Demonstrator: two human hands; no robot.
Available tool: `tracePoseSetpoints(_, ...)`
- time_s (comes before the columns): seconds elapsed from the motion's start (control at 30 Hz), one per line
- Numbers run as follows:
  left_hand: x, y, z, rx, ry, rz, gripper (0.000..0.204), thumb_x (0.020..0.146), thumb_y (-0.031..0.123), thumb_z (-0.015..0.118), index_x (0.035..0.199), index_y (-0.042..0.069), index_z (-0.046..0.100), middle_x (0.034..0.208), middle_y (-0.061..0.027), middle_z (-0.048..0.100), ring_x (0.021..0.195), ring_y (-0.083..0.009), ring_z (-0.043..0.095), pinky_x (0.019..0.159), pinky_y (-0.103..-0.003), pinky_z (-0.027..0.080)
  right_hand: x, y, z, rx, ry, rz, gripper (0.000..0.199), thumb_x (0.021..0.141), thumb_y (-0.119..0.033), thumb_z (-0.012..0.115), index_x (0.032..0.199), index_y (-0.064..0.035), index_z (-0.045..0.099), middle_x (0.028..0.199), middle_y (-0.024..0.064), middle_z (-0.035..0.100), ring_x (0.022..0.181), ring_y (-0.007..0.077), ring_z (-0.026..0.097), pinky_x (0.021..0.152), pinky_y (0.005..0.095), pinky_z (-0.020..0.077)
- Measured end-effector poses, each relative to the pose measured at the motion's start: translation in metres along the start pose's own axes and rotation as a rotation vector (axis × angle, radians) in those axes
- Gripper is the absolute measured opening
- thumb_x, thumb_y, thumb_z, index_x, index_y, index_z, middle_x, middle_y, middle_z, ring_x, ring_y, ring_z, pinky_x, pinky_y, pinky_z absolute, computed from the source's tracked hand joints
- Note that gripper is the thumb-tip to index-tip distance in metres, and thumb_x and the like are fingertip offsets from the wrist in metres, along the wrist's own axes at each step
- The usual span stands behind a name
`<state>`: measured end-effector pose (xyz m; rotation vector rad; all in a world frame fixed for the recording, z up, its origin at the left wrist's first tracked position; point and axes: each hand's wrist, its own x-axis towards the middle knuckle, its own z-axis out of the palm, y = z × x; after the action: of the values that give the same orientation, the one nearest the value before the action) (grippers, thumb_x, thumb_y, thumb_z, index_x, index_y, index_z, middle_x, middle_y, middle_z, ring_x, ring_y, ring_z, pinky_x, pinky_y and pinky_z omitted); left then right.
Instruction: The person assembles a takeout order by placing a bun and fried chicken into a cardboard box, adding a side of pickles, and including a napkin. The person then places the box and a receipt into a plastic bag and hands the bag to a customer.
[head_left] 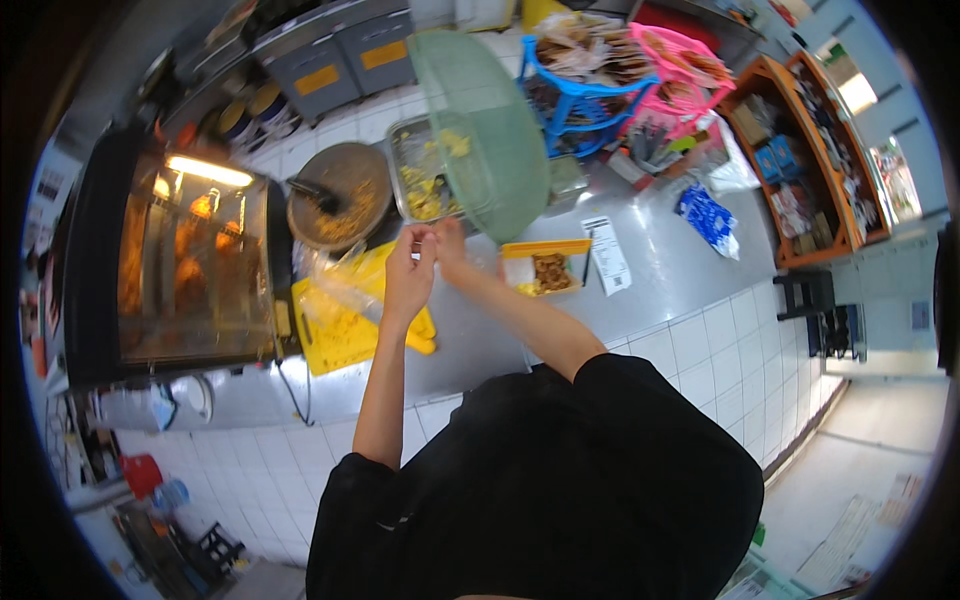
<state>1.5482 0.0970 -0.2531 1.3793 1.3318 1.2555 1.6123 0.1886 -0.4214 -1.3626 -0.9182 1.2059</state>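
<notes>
My left hand is raised over the counter, its fingers curled closed; whatever they may hold is too small to make out. Close against it is my right hand, its fingers smeared by motion. Below and left of my hands lies a yellow cutting board with a clear plastic bag on it. Right of my hands stands a yellow takeaway box with brown chopped food and something white inside. Beyond them is a metal tray of yellow food pieces, partly under a tilted green translucent lid.
A round pan holds brown crumbly food and a black-handled utensil. Left stands a lit glass food warmer. A paper slip, a blue packet and blue and pink baskets occupy the counter's right side.
</notes>
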Motion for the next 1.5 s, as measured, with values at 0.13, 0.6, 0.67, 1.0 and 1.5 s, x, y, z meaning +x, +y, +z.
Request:
tracePoseSetpoints(0.13,0.037,0.006,0.059,0.082,0.164,-0.061,0.03,0.104,0.024,0.049,0.119,-0.001,0.054,0.104,-0.0159,0.064,0.085,-0.025,0.063,0.08,-0.036,0.05,-0.073,-0.008,-0.066,0.01,-0.52,0.473,0.032,0.098,-0.029,0.048,0.086,-0.0012,0.06,0.078,0.0084,0.062,0.045,0.0155,0.054,0.038,0.0324,0.0398)
tracePoseSetpoints(0.6,0.028,-0.024,0.043,-0.11,0.677,-0.238,0.028,0.103,0.032,0.049,0.116,0.009,0.057,0.105,-0.0051,0.06,0.09,-0.016,0.061,0.057,-0.03,0.055,0.129,-0.122,-0.392,-0.165,-0.593,0.068,0.03,0.102,-0.028,0.051,0.121,-0.0074,0.063,0.115,0.0076,0.062,0.092,0.0148,0.062,0.07,0.0292,0.0512)
tracePoseSetpoints(0.67,0.026,-0.048,0.025,-0.058,0.765,-0.294,0.033,0.102,0.036,0.048,0.119,0.009,0.057,0.106,-0.006,0.06,0.094,-0.0176,0.061,0.057,-0.031,0.055,0.179,-0.1,-0.376,-0.409,-0.496,-0.126,0.031,0.097,-0.021,0.055,0.126,-0.0096,0.063,0.123,0.0081,0.057,0.093,0.0154,0.061,0.073,0.0307,0.052)
tracePoseSetpoints(1.0,-0.001,-0.116,-0.031,-0.662,0.789,-0.817,0.086,0.098,0.066,0.033,0.153,0.002,0.02,0.155,-0.0259,0.025,0.138,-0.0446,0.035,0.112,-0.058,0.032,0.278,-0.059,-0.309,-0.379,-0.274,0.071,0.034,0.083,-0.011,0.055,0.111,-0.0017,0.071,0.09,0.017,0.071,0.086,0.03,0.067,0.077,0.0384,0.0499)
tracePoseSetpoints(1.5,-0.016,-0.146,-0.019,-0.715,0.781,-0.608,0.079,0.099,0.063,0.03,0.153,0.006,0.026,0.161,-0.0167,0.019,0.139,-0.042,0.029,0.116,-0.055,0.023,-0.022,-0.087,-0.43,0.02,-0.462,0.197,0.03,0.097,-0.021,0.053,0.11,-0.0012,0.071,0.107,0.0046,0.069,0.091,0.0134,0.061,0.077,0.0288,0.0484)
